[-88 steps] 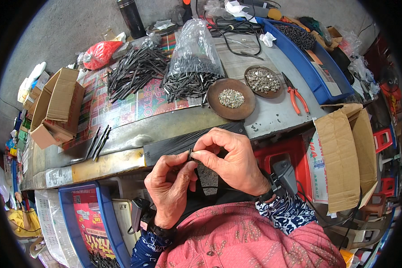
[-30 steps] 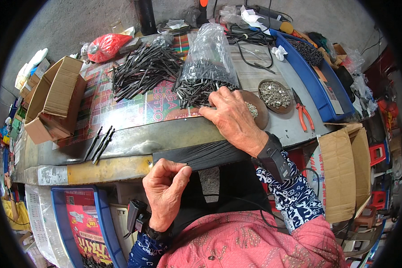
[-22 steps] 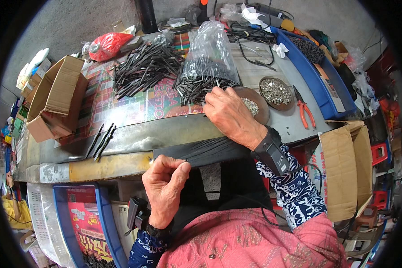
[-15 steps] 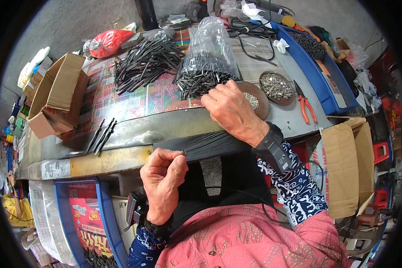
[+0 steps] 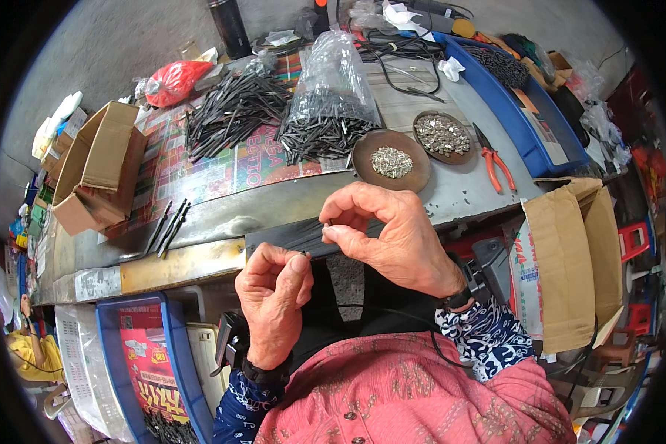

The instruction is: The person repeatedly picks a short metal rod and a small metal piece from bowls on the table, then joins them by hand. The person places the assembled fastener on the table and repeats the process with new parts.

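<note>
At the table's front edge, my left hand point(image 5: 272, 307) is closed, thumb and forefinger pinching a small black piece point(image 5: 304, 254) whose tip just shows. Just right of it and a little higher, my right hand point(image 5: 401, 240) also pinches. Something tiny and dark sits at its fingertips, too small to name. The hands are apart. Beyond the right hand stands a brown round dish point(image 5: 362, 169) with small shiny metal pieces point(image 5: 391, 162). Beside that lies a second dish point(image 5: 419, 133) of silvery parts point(image 5: 444, 135). Thin black rods point(image 5: 233, 111) form a heap behind, and more fill a clear plastic bag point(image 5: 337, 81).
Red-handled pliers point(image 5: 496, 169) lie right of the dishes. Several black rods point(image 5: 172, 228) rest near the left front edge. An open cardboard box point(image 5: 103, 159) stands left, another point(image 5: 570, 266) right. Blue trays point(image 5: 525, 111) are at the far right and below the table.
My right hand has come back from the dish of small metal pieces toward my left hand, uncovering the dish. My left hand keeps its pinch in nearly the same place.
</note>
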### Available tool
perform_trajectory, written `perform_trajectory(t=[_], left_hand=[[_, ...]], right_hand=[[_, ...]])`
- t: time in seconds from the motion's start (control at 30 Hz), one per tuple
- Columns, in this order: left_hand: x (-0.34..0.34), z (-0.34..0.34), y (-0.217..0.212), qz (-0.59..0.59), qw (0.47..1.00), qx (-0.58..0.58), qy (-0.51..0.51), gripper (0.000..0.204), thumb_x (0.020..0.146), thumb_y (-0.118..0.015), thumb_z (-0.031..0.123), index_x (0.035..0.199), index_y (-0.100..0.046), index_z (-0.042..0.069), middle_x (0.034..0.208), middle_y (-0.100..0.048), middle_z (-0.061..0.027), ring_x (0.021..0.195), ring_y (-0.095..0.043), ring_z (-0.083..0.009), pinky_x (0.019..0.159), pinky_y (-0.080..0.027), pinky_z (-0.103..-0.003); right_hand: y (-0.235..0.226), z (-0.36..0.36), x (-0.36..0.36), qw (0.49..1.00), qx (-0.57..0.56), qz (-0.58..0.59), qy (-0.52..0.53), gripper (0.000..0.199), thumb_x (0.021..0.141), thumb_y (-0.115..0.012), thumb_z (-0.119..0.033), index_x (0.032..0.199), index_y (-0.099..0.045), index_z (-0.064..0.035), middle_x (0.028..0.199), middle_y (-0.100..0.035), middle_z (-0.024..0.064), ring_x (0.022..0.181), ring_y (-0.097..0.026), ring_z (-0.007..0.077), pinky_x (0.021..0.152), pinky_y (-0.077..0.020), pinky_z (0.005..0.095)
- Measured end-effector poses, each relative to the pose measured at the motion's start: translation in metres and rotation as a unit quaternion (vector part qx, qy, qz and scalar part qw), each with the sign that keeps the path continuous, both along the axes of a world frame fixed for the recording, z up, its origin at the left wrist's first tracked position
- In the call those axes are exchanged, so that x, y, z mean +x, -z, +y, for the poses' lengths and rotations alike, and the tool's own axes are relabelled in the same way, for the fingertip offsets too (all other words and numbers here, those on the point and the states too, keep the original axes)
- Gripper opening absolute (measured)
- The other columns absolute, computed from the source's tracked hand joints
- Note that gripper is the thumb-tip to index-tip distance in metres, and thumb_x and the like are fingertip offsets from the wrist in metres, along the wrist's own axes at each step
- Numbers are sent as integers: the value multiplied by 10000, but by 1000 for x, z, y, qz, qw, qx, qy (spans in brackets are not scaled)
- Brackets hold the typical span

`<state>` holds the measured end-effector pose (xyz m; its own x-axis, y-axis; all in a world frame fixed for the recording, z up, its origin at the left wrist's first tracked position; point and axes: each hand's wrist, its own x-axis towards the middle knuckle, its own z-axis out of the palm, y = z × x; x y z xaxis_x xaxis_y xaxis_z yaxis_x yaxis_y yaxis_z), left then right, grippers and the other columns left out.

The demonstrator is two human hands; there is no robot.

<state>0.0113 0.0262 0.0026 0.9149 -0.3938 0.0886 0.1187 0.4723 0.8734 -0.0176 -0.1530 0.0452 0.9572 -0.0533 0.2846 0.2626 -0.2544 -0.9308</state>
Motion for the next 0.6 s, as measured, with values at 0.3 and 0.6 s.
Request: perform_trajectory(t=[0.3, 0.6], left_hand=[[-16, -6, -6, -20, 999, 38, 0, 90, 925, -655, 76, 921, -592, 13, 719, -597, -6, 553, -467, -31, 494, -353, -174], [-20, -8, -4, -37, 998, 49, 4, 109, 931, -657, 102, 918, -588, 19, 728, -601, -2, 564, -466, -25, 498, -360, -176]], right_hand=[[0, 12, -13, 993, 112, -2, 22, 105, 885, -660, 9, 978, -613, 24, 870, -647, 36, 754, -642, 95, 665, -542, 223], [2, 13, -17, 984, 177, 12, 14, 101, 883, -661, 10, 971, -611, 21, 859, -641, 32, 726, -633, 87, 657, -541, 222]])
